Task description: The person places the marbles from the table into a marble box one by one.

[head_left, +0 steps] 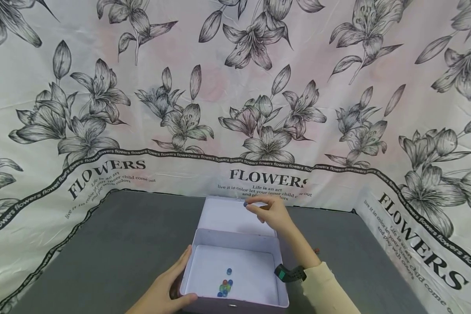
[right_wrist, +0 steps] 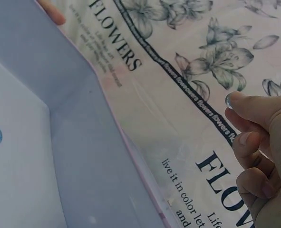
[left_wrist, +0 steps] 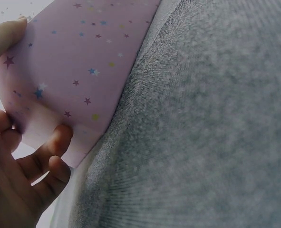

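A lilac box with its hinged lid laid back stands on the grey table. Small stars dot its outer wall in the left wrist view. My left hand grips the box at its near left corner, thumb at the front rim and fingers along the left side. Above the lid, my right hand pinches a blue glass marble between thumb and forefinger. Inside, several blue, red and green marbles lie bunched toward the front, with one blue marble apart from them.
To the right of the box, partly behind the right forearm, a small reddish thing lies on the grey tabletop. A flower-printed cloth hangs behind and at both sides of the table.
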`<state>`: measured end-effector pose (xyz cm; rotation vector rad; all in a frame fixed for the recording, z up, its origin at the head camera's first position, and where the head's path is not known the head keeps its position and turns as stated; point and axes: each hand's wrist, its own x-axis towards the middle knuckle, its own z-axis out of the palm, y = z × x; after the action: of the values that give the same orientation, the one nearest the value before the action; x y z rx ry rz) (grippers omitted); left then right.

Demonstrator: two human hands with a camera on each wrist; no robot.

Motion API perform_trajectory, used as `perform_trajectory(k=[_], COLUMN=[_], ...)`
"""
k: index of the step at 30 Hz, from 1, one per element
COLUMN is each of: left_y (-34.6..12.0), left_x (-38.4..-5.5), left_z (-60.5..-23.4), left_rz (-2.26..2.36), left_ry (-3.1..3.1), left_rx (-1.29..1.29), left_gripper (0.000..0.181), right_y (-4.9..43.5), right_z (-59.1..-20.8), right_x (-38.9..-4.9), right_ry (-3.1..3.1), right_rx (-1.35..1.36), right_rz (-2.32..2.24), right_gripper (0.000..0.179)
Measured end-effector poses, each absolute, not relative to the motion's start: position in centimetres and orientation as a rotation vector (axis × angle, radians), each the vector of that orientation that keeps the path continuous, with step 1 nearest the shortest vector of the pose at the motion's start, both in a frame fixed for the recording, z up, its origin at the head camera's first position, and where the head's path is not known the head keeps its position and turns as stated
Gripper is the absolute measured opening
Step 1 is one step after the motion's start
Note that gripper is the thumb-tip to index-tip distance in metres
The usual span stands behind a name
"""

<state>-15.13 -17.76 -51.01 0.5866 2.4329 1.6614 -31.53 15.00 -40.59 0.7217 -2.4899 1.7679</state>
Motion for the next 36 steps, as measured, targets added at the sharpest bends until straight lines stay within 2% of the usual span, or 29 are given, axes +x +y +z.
perform_trajectory(k=[13,19,29,36], left_y=[-17.6,-17.6,-17.5,-17.6], left_x=[-15.0,-15.1,-15.0,-15.0], left_z=[-50.9,-51.0,-51.0,-51.2], left_rz=[1.705,1.708,1.697,1.698], left_ry=[2.396,2.388,2.398,2.402], left_rx=[0.564,0.56,0.558,0.576], left_gripper=[0.105,0.104,0.102,0.101], right_y=[12.8,12.1,11.4,10.9], right_z=[-42.5,-43.4,-44.0,-44.1], right_x=[-31.1,-31.0,-30.8,-30.8], right_ry=[-2.679,-2.714,-2.777,-2.758], right_rx=[0.822,0.958,1.089,1.303], right_rz=[1.73,1.712,1.603,1.52], right_gripper=[0.026,0.027,0.017,0.018])
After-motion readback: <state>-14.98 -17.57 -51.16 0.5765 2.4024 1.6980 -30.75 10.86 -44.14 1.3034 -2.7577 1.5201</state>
